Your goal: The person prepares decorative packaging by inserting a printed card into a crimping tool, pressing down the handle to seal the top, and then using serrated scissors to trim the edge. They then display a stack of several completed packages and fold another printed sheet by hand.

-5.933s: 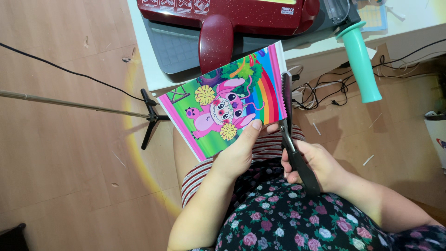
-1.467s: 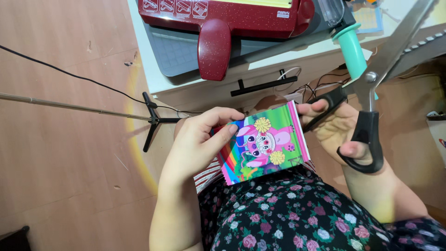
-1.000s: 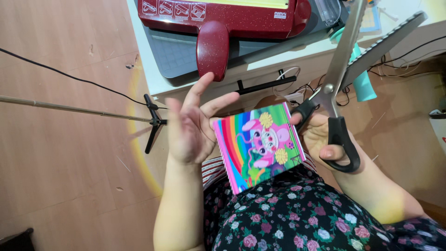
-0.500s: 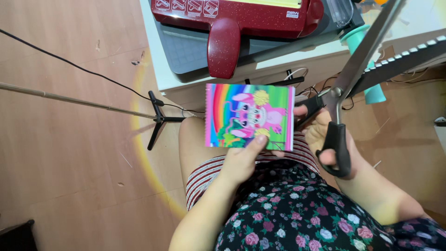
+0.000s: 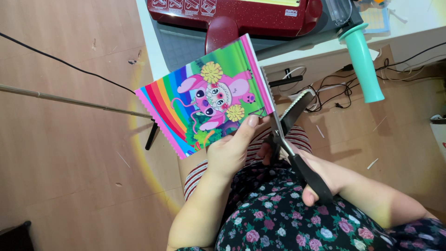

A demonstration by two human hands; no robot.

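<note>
Here the card point(image 5: 204, 100), a rainbow picture with a pink cartoon animal, is up in front of the red machine point(image 5: 241, 16), pinched at its lower edge by my left hand point(image 5: 232, 151). My right hand point(image 5: 320, 174) grips the scissors point(image 5: 290, 125), blades parted at the card's right edge.

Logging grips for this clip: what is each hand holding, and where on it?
Left hand pinches the colourful cartoon card at its lower right corner. Right hand holds black pinking scissors by the handles.
</note>
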